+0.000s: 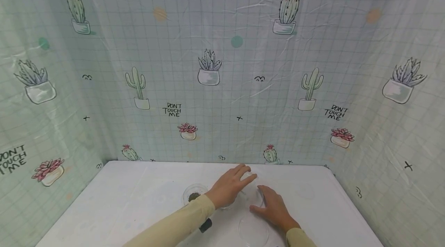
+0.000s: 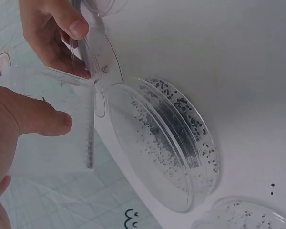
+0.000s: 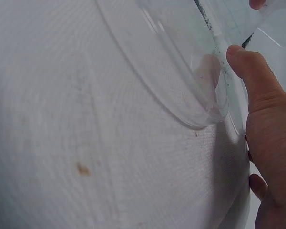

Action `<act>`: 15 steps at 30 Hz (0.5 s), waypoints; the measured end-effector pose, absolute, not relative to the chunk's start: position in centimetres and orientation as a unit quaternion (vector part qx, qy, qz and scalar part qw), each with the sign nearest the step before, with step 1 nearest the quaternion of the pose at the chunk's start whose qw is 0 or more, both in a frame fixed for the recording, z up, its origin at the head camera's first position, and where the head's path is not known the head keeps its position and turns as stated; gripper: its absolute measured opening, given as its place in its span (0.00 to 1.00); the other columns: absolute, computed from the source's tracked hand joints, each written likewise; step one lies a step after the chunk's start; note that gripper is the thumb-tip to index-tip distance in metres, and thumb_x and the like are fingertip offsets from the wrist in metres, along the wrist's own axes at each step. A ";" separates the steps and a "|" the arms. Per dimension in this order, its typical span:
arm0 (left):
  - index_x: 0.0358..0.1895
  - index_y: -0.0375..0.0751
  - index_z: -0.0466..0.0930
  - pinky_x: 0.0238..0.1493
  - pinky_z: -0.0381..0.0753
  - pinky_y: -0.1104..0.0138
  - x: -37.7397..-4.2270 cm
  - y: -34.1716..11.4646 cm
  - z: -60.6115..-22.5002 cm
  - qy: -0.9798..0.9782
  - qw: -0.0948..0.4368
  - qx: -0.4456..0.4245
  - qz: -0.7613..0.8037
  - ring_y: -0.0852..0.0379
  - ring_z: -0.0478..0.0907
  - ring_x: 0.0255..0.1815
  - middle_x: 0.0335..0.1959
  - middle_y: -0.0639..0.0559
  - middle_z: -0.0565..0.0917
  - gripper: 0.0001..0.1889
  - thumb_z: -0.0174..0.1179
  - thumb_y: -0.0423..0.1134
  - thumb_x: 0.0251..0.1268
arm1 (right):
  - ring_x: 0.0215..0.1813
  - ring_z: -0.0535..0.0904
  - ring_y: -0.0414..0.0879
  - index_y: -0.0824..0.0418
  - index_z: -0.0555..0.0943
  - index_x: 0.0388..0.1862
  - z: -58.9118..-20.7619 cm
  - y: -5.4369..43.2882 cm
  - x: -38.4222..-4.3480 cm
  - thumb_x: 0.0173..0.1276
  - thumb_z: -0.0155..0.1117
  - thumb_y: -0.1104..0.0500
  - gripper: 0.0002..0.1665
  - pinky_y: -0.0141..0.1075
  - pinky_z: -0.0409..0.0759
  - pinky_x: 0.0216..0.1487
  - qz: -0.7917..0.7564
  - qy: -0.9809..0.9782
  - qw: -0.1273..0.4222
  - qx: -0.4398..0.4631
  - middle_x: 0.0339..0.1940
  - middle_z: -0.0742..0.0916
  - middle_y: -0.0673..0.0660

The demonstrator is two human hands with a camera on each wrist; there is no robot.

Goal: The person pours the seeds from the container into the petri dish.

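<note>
In the head view my left hand point(image 1: 227, 187) reaches across the white table. The left wrist view shows that hand's thumb on a clear flat-sided plastic container point(image 2: 62, 143), with a dark line of grains along one edge; its other fingers are mostly hidden. My right hand point(image 1: 274, 204) curves its thumb and fingers around a clear round dish point(image 1: 256, 197), seen nearly edge-on in the left wrist view. Beside the hands stand clear petri dishes point(image 2: 157, 143) stacked with small dark grains inside. Another clear dish point(image 3: 181, 95) lies near the right thumb.
A round dish with dark grains point(image 1: 194, 197) is left of the left hand. A short black cylinder point(image 1: 206, 225) lies under the left forearm. A clear round dish point(image 1: 253, 232) rests near the front. A printed curtain point(image 1: 222, 96) hangs behind the table point(image 1: 114, 200).
</note>
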State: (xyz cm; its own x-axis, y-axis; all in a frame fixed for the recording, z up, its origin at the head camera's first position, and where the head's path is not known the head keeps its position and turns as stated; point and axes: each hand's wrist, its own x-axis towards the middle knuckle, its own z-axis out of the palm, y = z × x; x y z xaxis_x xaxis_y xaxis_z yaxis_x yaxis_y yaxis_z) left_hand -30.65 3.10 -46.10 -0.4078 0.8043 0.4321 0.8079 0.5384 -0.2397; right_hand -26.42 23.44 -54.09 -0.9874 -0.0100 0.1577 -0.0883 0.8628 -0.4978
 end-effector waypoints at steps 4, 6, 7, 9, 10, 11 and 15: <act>0.70 0.59 0.63 0.69 0.72 0.64 -30.6 3.1 -46.1 -0.832 0.263 -0.487 0.021 0.53 0.63 0.73 0.68 0.53 0.68 0.39 0.70 0.37 0.55 | 0.69 0.70 0.60 0.62 0.70 0.66 -54.1 23.4 -26.4 0.50 0.73 0.35 0.51 0.62 0.66 0.68 0.261 -0.962 0.076 0.029 0.66 0.77 0.62; 0.70 0.58 0.63 0.69 0.72 0.63 -30.6 3.1 -46.0 -0.828 0.267 -0.492 0.028 0.52 0.64 0.73 0.68 0.53 0.68 0.38 0.70 0.37 0.56 | 0.69 0.70 0.60 0.62 0.70 0.66 -54.1 23.4 -26.4 0.50 0.73 0.36 0.51 0.62 0.66 0.68 0.263 -0.961 0.078 0.030 0.66 0.77 0.62; 0.70 0.58 0.63 0.69 0.72 0.63 -30.6 3.1 -45.9 -0.827 0.268 -0.493 0.031 0.52 0.63 0.73 0.68 0.53 0.68 0.38 0.70 0.38 0.56 | 0.69 0.70 0.60 0.62 0.70 0.66 -54.1 23.4 -26.4 0.50 0.73 0.36 0.51 0.62 0.66 0.68 0.264 -0.961 0.079 0.031 0.66 0.77 0.62; 0.70 0.58 0.63 0.69 0.72 0.63 -30.5 3.1 -45.8 -0.824 0.270 -0.497 0.035 0.52 0.63 0.73 0.68 0.53 0.68 0.38 0.70 0.38 0.56 | 0.69 0.70 0.59 0.62 0.70 0.66 -54.1 23.4 -26.3 0.50 0.74 0.37 0.50 0.62 0.66 0.68 0.268 -0.959 0.081 0.033 0.66 0.77 0.61; 0.70 0.57 0.63 0.70 0.72 0.63 -30.5 3.1 -45.8 -0.823 0.269 -0.498 0.036 0.52 0.63 0.73 0.69 0.52 0.68 0.39 0.70 0.38 0.55 | 0.69 0.70 0.59 0.62 0.70 0.66 -54.1 23.4 -26.3 0.50 0.74 0.37 0.50 0.61 0.66 0.68 0.268 -0.960 0.082 0.033 0.67 0.77 0.61; 0.71 0.57 0.63 0.70 0.71 0.63 -30.6 3.1 -45.7 -0.823 0.268 -0.499 0.036 0.52 0.62 0.74 0.69 0.52 0.68 0.39 0.70 0.37 0.55 | 0.69 0.70 0.59 0.62 0.70 0.66 -54.1 23.4 -26.3 0.50 0.74 0.38 0.50 0.61 0.66 0.68 0.269 -0.959 0.084 0.035 0.66 0.77 0.61; 0.71 0.57 0.61 0.71 0.70 0.62 -30.6 3.2 -45.7 -0.826 0.258 -0.499 0.034 0.52 0.61 0.74 0.70 0.52 0.67 0.40 0.70 0.36 0.55 | 0.69 0.70 0.60 0.62 0.70 0.66 -53.9 23.4 -26.1 0.51 0.74 0.38 0.50 0.61 0.67 0.68 0.264 -0.960 0.088 0.040 0.66 0.77 0.62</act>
